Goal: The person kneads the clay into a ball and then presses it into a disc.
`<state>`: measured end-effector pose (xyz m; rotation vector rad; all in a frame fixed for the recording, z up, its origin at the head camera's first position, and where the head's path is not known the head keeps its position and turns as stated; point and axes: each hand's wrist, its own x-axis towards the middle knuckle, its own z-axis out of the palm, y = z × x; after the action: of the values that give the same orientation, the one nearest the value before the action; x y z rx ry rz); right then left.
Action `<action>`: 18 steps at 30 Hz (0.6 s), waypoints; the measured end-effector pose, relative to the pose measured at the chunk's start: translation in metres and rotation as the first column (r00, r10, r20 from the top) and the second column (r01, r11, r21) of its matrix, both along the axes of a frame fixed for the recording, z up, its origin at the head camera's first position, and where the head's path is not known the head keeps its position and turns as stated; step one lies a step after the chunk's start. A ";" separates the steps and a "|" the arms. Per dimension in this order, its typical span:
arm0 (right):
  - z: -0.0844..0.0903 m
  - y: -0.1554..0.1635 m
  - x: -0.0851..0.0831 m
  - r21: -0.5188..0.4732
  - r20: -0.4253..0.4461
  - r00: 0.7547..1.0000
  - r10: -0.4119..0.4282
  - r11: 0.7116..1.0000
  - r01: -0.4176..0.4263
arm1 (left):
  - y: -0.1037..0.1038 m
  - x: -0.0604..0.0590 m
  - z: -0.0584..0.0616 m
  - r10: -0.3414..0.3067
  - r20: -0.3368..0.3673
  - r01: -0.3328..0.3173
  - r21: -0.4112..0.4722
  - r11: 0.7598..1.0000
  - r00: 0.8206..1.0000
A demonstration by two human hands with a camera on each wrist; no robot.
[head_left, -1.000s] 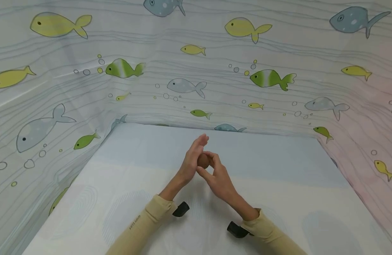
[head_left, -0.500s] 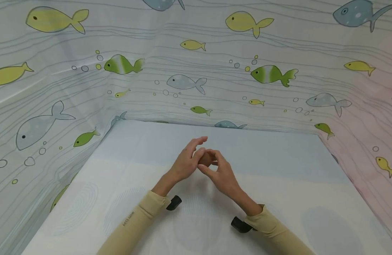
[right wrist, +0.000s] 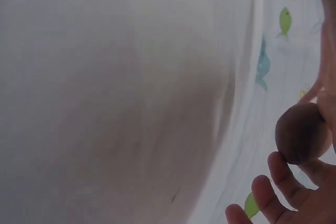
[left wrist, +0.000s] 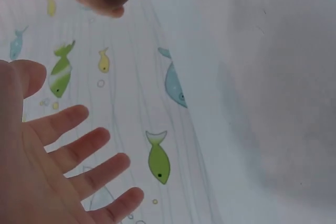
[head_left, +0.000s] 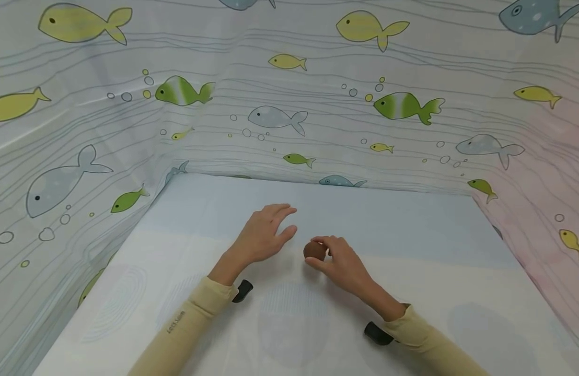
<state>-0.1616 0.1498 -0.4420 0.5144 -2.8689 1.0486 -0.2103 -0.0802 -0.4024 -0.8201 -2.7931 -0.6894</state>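
While right-hand fingers (head_left: 323, 241) pinch the brown ball (head_left: 314, 250), wrist view shows left fingers (left wrist: 79, 150) spread.

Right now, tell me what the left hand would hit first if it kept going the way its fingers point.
Probably nothing on the table: the left hand points up and away, past the brown ball, so the fish-print backdrop looks first, though depth is unclear.

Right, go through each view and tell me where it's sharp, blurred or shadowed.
Head view: evenly lit and sharp, with only soft shadows on the table under the left hand and the right hand, which holds the brown ball. Left wrist view: the near palm is soft and pale, the fish cloth clearer. Right wrist view: mostly a blurred grey expanse; ball and fingertips are soft.
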 end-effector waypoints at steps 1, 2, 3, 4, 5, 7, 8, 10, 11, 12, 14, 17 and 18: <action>-0.001 0.002 0.001 0.045 -0.010 1.000 0.004 0.999 -0.003 | -0.002 0.000 0.000 0.003 0.007 -0.003 -0.021 1.000 1.000; -0.003 0.005 0.002 0.090 -0.025 1.000 0.010 0.996 -0.007 | -0.003 0.000 0.000 0.006 0.018 -0.005 -0.039 0.999 1.000; -0.004 0.007 0.003 0.138 -0.039 0.999 0.016 0.990 -0.010 | -0.005 -0.001 0.000 0.009 0.028 -0.008 -0.058 0.998 1.000; -0.005 0.010 0.003 0.181 -0.049 0.999 0.020 0.983 -0.011 | -0.006 -0.001 0.000 0.012 0.037 -0.009 -0.073 0.997 0.999; -0.005 0.012 0.004 0.217 -0.056 0.998 0.025 0.976 -0.012 | -0.007 -0.001 0.001 0.015 0.048 -0.011 -0.085 0.996 0.999; -0.006 0.017 0.005 0.281 -0.060 0.998 0.028 0.960 -0.010 | -0.009 0.000 0.002 0.018 0.068 -0.011 -0.107 0.994 0.998; -0.007 0.019 0.005 0.306 -0.055 0.998 0.028 0.952 -0.009 | -0.010 0.000 0.002 0.021 0.075 -0.012 -0.118 0.993 0.997; -0.009 0.023 0.006 0.338 -0.042 0.999 0.025 0.941 -0.010 | -0.012 0.001 0.002 0.024 0.087 -0.012 -0.131 0.991 0.996; -0.010 0.025 0.006 0.348 -0.036 0.999 0.027 0.937 -0.013 | -0.013 0.001 0.001 0.026 0.092 -0.013 -0.137 0.991 0.995; -0.011 0.026 0.006 0.357 -0.031 0.999 0.029 0.934 -0.016 | -0.014 0.002 0.001 0.027 0.096 -0.013 -0.141 0.990 0.995; -0.013 0.028 0.006 0.366 -0.021 0.999 0.036 0.930 -0.026 | -0.015 0.002 -0.001 0.032 0.104 -0.017 -0.150 0.988 0.994; -0.016 0.029 0.007 0.367 -0.013 0.999 0.050 0.929 -0.041 | -0.017 0.003 -0.003 0.032 0.114 -0.014 -0.152 0.988 0.993; -0.017 0.030 0.007 0.366 -0.013 0.999 0.052 0.930 -0.043 | -0.017 0.003 -0.003 0.032 0.117 -0.014 -0.151 0.988 0.993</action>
<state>-0.1547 0.1794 -0.4594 0.6105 -3.0549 0.5015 -0.2073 -0.0973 -0.4055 -0.7954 -2.9877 -0.5467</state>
